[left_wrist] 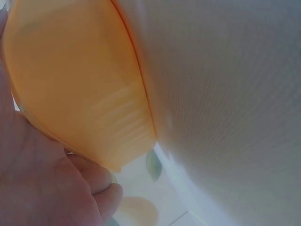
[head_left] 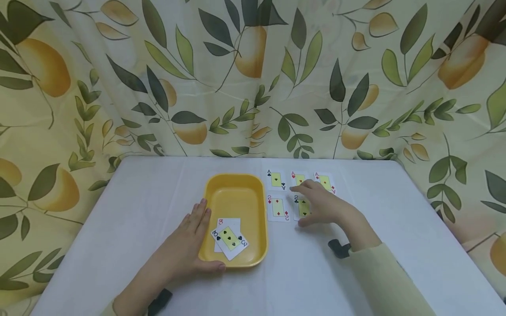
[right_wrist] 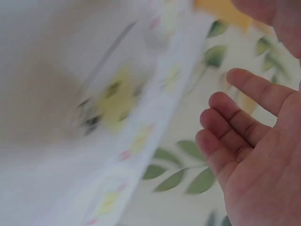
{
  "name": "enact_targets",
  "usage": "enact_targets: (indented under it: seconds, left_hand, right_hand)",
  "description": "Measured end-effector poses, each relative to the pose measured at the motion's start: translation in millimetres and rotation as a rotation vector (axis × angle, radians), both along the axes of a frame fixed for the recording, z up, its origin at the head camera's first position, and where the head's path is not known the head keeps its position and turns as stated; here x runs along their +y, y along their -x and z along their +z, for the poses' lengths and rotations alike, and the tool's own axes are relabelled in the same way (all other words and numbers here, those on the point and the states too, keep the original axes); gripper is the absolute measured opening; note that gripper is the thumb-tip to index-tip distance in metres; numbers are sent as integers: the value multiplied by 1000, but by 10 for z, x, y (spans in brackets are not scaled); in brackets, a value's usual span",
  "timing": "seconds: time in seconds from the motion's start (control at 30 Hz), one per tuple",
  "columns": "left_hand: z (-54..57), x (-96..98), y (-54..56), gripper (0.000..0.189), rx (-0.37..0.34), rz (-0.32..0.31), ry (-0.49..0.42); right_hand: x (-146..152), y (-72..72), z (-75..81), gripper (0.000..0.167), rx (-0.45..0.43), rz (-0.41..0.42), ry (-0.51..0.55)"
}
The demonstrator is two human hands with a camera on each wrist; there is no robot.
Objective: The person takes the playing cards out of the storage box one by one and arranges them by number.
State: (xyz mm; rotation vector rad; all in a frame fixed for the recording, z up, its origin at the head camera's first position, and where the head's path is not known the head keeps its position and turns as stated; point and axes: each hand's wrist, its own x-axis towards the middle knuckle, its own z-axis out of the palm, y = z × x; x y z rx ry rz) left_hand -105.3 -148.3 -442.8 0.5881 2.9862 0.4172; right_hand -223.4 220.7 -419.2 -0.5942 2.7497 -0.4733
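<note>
My left hand [head_left: 189,245] lies along the left side of a yellow tray [head_left: 261,254], its fingers straight against the rim and its thumb at the front edge. In the left wrist view the palm and fingers touch the tray's outer wall [left_wrist: 80,84]. Inside the tray, a black three playing card [head_left: 229,238] overlaps a red-marked card [head_left: 235,223]. My right hand [head_left: 322,204] hovers with spread fingers over a black two card [head_left: 302,208], partly covering it. No card shows between those fingers in the right wrist view.
Right of the tray lie a two of diamonds [head_left: 278,208], a black ace [head_left: 276,180] and two red aces, one an ace of hearts [head_left: 297,177], the other a red ace [head_left: 325,180]. A white cloth [head_left: 158,184] covers the table; a patterned curtain [head_left: 253,105] hangs behind.
</note>
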Motion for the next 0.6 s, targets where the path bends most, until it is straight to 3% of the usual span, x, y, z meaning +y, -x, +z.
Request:
enact_targets:
  seconds: [0.17,0.27,0.6]
  left_hand:
    - [8,1,10,137,-1,2,2]
    - [13,0,12,137,-9,2,-3]
    - [21,-9,1,135,-27,-11,-3]
  right_hand:
    - [-316,-130,266,89,43,111,79]
    - [-524,-209,350,87,58,170,94]
    - [-1059,-367,258,88,28,346,73]
